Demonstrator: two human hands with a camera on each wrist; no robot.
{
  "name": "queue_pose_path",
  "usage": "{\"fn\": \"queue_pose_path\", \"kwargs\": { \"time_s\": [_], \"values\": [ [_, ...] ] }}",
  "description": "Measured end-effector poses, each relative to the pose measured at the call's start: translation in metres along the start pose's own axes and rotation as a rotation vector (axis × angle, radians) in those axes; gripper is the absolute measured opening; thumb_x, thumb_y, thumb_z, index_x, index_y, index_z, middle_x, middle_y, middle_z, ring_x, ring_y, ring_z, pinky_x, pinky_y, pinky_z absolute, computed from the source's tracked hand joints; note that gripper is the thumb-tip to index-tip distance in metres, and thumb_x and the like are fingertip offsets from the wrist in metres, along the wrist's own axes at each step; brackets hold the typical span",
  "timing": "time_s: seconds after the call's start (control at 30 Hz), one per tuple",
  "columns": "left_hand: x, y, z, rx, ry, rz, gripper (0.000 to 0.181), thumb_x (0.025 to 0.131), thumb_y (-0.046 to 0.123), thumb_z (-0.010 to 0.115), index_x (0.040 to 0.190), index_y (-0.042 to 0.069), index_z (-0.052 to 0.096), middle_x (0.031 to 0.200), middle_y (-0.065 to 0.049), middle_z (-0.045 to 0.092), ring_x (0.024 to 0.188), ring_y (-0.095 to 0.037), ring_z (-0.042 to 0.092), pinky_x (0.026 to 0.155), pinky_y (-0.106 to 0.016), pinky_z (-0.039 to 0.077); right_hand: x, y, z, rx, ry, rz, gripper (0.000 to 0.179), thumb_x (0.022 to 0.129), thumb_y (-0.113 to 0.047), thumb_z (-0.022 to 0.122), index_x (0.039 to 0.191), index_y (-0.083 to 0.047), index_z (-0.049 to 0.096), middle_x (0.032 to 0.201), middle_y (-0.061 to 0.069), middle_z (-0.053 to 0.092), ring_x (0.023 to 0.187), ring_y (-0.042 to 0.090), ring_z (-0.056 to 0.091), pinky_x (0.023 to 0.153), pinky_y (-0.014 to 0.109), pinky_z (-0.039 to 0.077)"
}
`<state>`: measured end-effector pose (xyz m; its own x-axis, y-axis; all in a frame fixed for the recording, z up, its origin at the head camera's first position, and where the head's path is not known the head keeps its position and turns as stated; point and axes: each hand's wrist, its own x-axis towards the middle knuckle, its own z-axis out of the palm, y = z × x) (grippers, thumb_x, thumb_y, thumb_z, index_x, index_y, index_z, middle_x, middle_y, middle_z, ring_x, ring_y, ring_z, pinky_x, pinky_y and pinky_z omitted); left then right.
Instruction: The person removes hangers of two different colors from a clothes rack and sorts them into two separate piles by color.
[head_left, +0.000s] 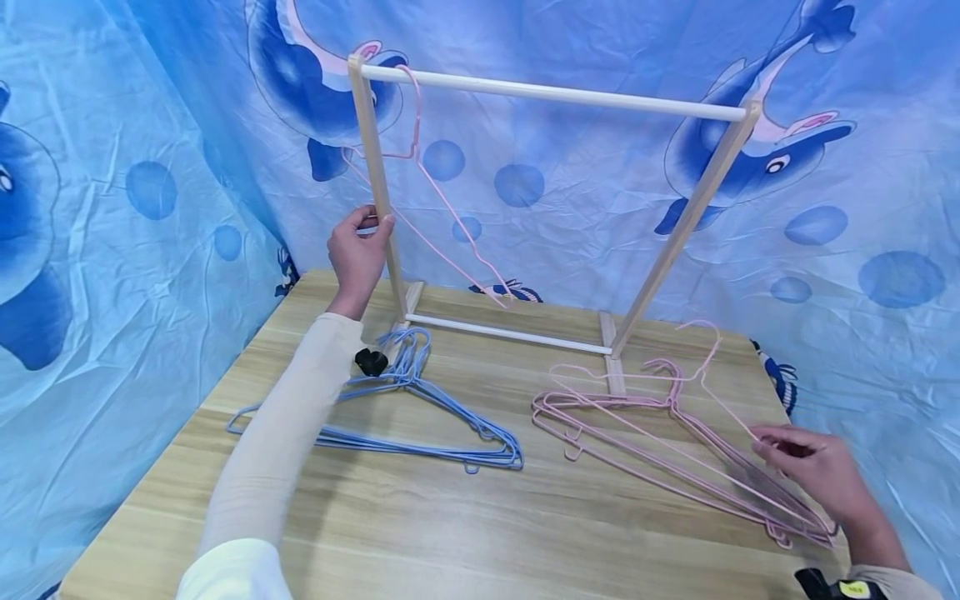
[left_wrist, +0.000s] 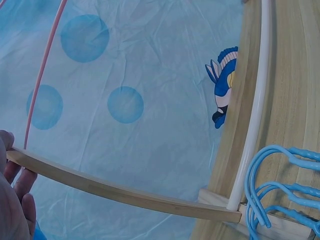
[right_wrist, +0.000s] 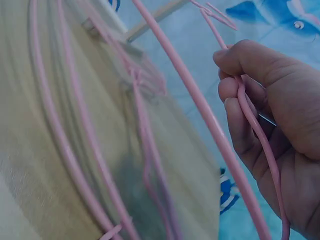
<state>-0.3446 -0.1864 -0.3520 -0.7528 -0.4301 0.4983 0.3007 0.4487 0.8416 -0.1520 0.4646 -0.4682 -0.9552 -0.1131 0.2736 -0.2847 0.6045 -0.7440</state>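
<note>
My left hand (head_left: 358,254) grips the left wooden post of a small clothes rack (head_left: 378,179), thumb on one side and fingers on the other. In my right hand (head_left: 813,462) a pink hanger (right_wrist: 262,135) is pinched by one sloping shoulder, its hook pointing up. That hanger is raised above a pile of pink hangers (head_left: 671,403) on the right of the table. Another pink hanger (head_left: 450,208) hangs from the rack's white top rail (head_left: 555,92), near the left post. Several blue hangers (head_left: 420,452) lie stacked at the left, partly behind my left forearm.
The wooden table (head_left: 450,533) carries the rack at its back edge. A white lower bar (head_left: 510,333) joins the rack's feet. Blue dolphin-printed cloth (head_left: 585,225) covers the walls close behind and beside the table.
</note>
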Motion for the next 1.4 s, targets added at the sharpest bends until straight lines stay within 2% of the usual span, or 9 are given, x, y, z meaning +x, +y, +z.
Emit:
{"fn": "queue_pose_path", "kwargs": {
  "time_s": [0.1, 0.2, 0.33, 0.5, 0.67, 0.87, 1.07, 1.4],
  "values": [
    [0.0, 0.001, 0.0, 0.0, 0.002, 0.001, 0.032, 0.097, 0.036, 0.071, 0.12, 0.014, 0.075, 0.108, -0.007, 0.075, 0.09, -0.018, 0.074, 0.082, -0.032, 0.059, -0.002, 0.011, 0.004, -0.013, -0.023, -0.043, 0.022, 0.088, 0.011, 0.072, 0.109, 0.009, 0.074, 0.096, -0.018, 0.076, 0.071, -0.001, 0.066, 0.056, 0.017, 0.054],
    [0.001, 0.001, 0.0, 0.003, 0.001, 0.001, 0.032, 0.097, 0.036, 0.071, 0.12, 0.014, 0.075, 0.108, -0.007, 0.075, 0.09, -0.018, 0.073, 0.082, -0.031, 0.059, -0.003, 0.018, 0.008, -0.023, -0.044, -0.032, 0.022, 0.089, 0.008, 0.072, 0.112, 0.006, 0.074, 0.096, -0.018, 0.076, 0.074, -0.004, 0.066, 0.059, 0.015, 0.053],
    [0.001, 0.0, 0.0, 0.002, 0.007, 0.002, 0.03, 0.097, 0.034, 0.072, 0.118, 0.014, 0.076, 0.107, -0.007, 0.076, 0.088, -0.018, 0.073, 0.081, -0.031, 0.059, -0.004, 0.023, 0.011, -0.022, -0.072, 0.013, 0.021, 0.092, 0.003, 0.072, 0.112, 0.008, 0.074, 0.091, -0.012, 0.076, 0.067, 0.001, 0.064, 0.055, 0.019, 0.052],
    [0.001, 0.0, 0.001, -0.001, 0.009, 0.002, 0.029, 0.097, 0.034, 0.072, 0.118, 0.014, 0.076, 0.107, -0.007, 0.076, 0.089, -0.019, 0.073, 0.082, -0.032, 0.059, -0.004, 0.025, 0.014, -0.029, -0.121, 0.112, 0.023, 0.095, -0.007, 0.072, 0.112, 0.007, 0.073, 0.074, 0.001, 0.07, 0.059, 0.01, 0.061, 0.051, 0.025, 0.05],
    [-0.001, 0.002, 0.0, 0.006, 0.01, -0.001, 0.03, 0.097, 0.034, 0.072, 0.119, 0.013, 0.076, 0.107, -0.009, 0.076, 0.09, -0.021, 0.074, 0.083, -0.033, 0.059, -0.003, 0.03, 0.017, -0.073, -0.132, 0.149, 0.025, 0.094, -0.011, 0.075, 0.112, 0.005, 0.074, 0.074, 0.006, 0.07, 0.061, 0.012, 0.062, 0.051, 0.025, 0.05],
    [-0.001, 0.003, 0.0, 0.003, 0.011, 0.002, 0.03, 0.097, 0.033, 0.072, 0.119, 0.013, 0.076, 0.108, -0.009, 0.076, 0.091, -0.021, 0.073, 0.084, -0.033, 0.059, -0.002, 0.035, 0.022, -0.099, -0.119, 0.098, 0.021, 0.091, -0.008, 0.077, 0.109, 0.003, 0.076, 0.077, 0.001, 0.072, 0.06, 0.009, 0.06, 0.049, 0.024, 0.049],
    [-0.002, 0.002, 0.0, 0.007, 0.015, -0.002, 0.03, 0.097, 0.033, 0.072, 0.12, 0.013, 0.075, 0.108, -0.009, 0.076, 0.092, -0.022, 0.073, 0.084, -0.033, 0.059, -0.001, 0.042, 0.026, -0.109, -0.087, 0.07, 0.019, 0.088, -0.006, 0.081, 0.106, 0.0, 0.077, 0.091, -0.009, 0.076, 0.071, 0.004, 0.063, 0.057, 0.02, 0.051],
    [-0.001, 0.003, 0.001, -0.004, 0.012, -0.007, 0.029, 0.097, 0.032, 0.072, 0.12, 0.014, 0.076, 0.108, -0.009, 0.076, 0.09, -0.021, 0.073, 0.084, -0.033, 0.059, -0.002, 0.05, 0.029, -0.103, -0.06, 0.069, 0.021, 0.085, -0.007, 0.083, 0.104, 0.001, 0.078, 0.093, -0.009, 0.077, 0.073, 0.003, 0.065, 0.059, 0.018, 0.051]
  ]
}}
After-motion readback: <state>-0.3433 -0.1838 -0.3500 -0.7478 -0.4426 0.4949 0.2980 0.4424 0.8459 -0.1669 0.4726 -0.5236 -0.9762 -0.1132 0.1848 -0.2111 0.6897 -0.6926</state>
